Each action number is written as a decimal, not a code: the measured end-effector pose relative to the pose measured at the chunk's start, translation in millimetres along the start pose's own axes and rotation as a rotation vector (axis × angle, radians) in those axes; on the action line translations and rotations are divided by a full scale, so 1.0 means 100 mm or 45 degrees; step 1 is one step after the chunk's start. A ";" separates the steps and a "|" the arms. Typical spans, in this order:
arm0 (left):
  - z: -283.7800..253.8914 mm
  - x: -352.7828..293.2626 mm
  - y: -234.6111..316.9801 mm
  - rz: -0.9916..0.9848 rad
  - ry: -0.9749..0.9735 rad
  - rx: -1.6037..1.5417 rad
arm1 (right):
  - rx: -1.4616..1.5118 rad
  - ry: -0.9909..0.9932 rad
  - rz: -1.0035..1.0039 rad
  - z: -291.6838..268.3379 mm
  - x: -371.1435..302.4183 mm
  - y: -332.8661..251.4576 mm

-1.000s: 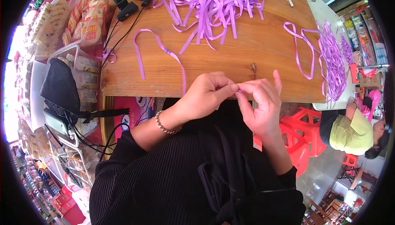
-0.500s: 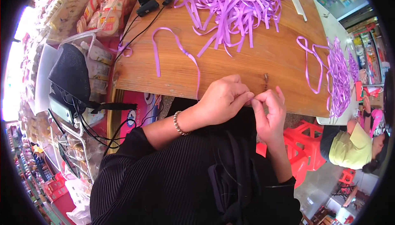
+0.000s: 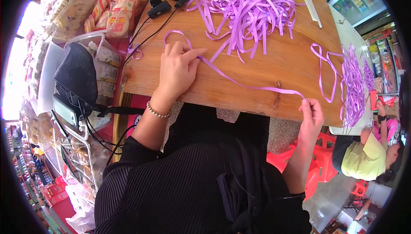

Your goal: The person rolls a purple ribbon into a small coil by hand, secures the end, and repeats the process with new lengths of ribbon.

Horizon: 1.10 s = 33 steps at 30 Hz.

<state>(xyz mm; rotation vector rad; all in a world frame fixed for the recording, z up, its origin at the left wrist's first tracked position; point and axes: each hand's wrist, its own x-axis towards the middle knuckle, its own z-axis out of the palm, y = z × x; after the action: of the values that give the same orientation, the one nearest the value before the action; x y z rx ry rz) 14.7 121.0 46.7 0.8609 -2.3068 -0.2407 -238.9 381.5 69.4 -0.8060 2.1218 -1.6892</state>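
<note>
Head view: looking down at a person's two hands and a wooden bench.
Ribbon strip: one long purple ribbon strip (image 3: 252,87) lies stretched across the bench, from the left hand to the right hand at the near edge.
Left hand: the left hand (image 3: 177,69) lies flat on the bench and its fingers (image 3: 188,56) press on one end of the strip. They are spread out, not curled round it. This looks like it keeps that end from sliding.
Right hand: the right hand (image 3: 311,115) is at the near edge of the bench. Its fingers (image 3: 306,104) are closed in a pinch on the other end of the strip. The pull from here looks like what makes the strip lie straight.
Loop: past the left hand, the strip curls into a loop (image 3: 175,35) on the wood.
Big pile: a heap of purple ribbons (image 3: 246,9) sits at the far side, well apart from the hands.
Small pile: more purple ribbons (image 3: 353,80) lie at the right end, near the right hand.
Bench: the bench (image 3: 265,67) is brown wood with a dark knot near the edge.
Other things: black chargers with cables (image 3: 160,5) and white sticks (image 3: 309,1) lie at the far side.
Room: packed snacks (image 3: 107,20) and a black bag (image 3: 77,73) are on the left. Red plastic stools (image 3: 317,165) stand below. Another person in a yellow-green top (image 3: 359,159) sits at the right.
</note>
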 end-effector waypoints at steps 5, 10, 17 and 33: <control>0.04 0.01 -0.03 -0.054 -0.028 -0.013 | -0.001 0.063 0.003 -0.12 0.06 0.06; 0.05 -0.04 0.26 -0.059 -0.036 -0.239 | -0.601 0.274 -0.439 -0.06 0.05 -0.01; 0.10 -0.25 0.68 0.249 0.054 -0.436 | -0.592 -0.285 -0.800 0.54 -0.12 -0.56; 0.03 -0.37 1.03 0.301 -0.090 -1.005 | 0.774 -0.753 0.456 0.90 -0.27 -0.41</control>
<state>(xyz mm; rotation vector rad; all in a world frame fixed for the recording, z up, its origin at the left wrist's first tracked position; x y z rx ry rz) -19.7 223.1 64.4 0.1794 -2.0691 -0.9981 -157.1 321.2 82.9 -0.5877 1.1786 -1.5207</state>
